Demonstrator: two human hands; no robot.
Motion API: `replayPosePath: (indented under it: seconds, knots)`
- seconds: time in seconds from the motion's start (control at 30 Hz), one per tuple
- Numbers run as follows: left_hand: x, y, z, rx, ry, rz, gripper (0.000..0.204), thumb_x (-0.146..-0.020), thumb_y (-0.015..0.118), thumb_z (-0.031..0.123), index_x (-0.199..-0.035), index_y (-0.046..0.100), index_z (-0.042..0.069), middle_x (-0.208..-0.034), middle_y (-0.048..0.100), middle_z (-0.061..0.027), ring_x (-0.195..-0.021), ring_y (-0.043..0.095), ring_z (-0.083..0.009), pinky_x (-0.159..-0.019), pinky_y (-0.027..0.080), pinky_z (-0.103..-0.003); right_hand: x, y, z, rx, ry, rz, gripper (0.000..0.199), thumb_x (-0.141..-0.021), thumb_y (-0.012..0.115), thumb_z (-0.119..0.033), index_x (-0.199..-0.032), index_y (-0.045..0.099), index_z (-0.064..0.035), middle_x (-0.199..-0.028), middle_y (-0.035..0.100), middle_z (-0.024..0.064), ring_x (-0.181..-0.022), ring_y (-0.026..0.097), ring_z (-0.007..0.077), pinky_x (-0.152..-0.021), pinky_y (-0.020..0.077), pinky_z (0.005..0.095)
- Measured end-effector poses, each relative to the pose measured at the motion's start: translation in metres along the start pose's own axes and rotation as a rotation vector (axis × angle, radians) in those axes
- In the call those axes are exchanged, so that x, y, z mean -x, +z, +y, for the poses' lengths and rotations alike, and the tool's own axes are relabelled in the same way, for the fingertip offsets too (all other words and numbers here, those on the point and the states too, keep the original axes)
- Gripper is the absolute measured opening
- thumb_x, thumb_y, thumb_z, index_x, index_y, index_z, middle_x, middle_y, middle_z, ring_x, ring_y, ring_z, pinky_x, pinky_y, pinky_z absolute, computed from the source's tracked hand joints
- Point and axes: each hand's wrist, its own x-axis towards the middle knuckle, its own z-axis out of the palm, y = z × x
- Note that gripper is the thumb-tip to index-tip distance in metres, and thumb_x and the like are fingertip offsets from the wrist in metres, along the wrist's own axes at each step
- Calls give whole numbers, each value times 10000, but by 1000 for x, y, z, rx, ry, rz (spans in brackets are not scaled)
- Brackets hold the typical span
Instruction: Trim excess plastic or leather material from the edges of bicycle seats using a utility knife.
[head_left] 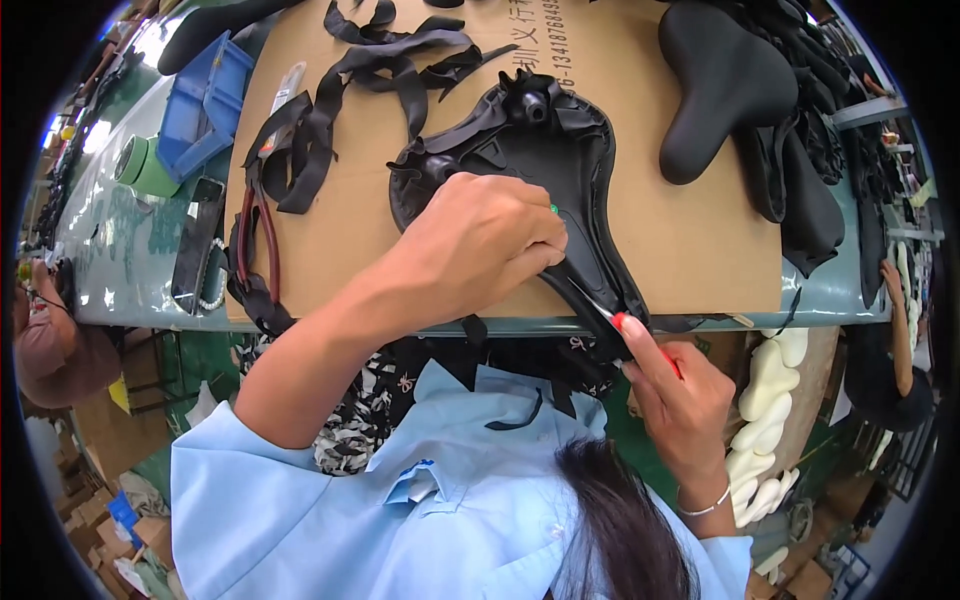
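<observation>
left hand [490,235] curled closed over upturned black saddle [592,180], forearm [345,320] slanting inward, right hand [688,395] gripping red-handled tool [618,321], thumb [645,348] extended

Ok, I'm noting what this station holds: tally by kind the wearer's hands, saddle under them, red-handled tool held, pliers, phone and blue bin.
Left hand and right hand: 2
Saddle: 1
Red-handled tool: 1
Pliers: 1
Phone: 1
Blue bin: 1
Total: 7
</observation>
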Motion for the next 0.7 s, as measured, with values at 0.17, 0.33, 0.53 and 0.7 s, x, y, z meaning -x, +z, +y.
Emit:
replayPosePath:
  seconds: [0.17,0.33,0.53,0.7]
  knots:
    - [-1,2,-4,0,-23,16,108,-771,670,113,-793,676,8,-727,611,-94,-682,599,-261,-587,468,-359,-13,-14,-7,210,-89,-113,634,-733,673,-22,-1319,595,-251,-646,402,43,-540,461,192,-484,398,324]
    - [-1,-2,-5,70,-53,30,97,-772,678,95,-782,672,-2,-714,606,-93,-663,600,-257,-575,461,-339,-21,-64,3,525,-184,-328,627,-742,641,-66,-1321,585,-300,-663,404,39,-565,478,197,-501,381,332]
    - [3,7,15,-19,-245,107,93,-766,675,112,-788,667,22,-733,614,-99,-673,610,-262,-600,473,-344,-21,-77,39,136,-45,-237,582,-858,621,-64,-1410,491,-198,-813,546,50,-635,520,158,-577,434,261]
    - [-52,15,-9,232,-247,-171,149,-700,677,142,-727,643,0,-679,611,-112,-603,593,-226,-566,453,-338,-10,-23,4,-909,606,43,571,-967,458,-131,-1498,259,-57,-1133,586,113,-702,567,104,-613,500,238]
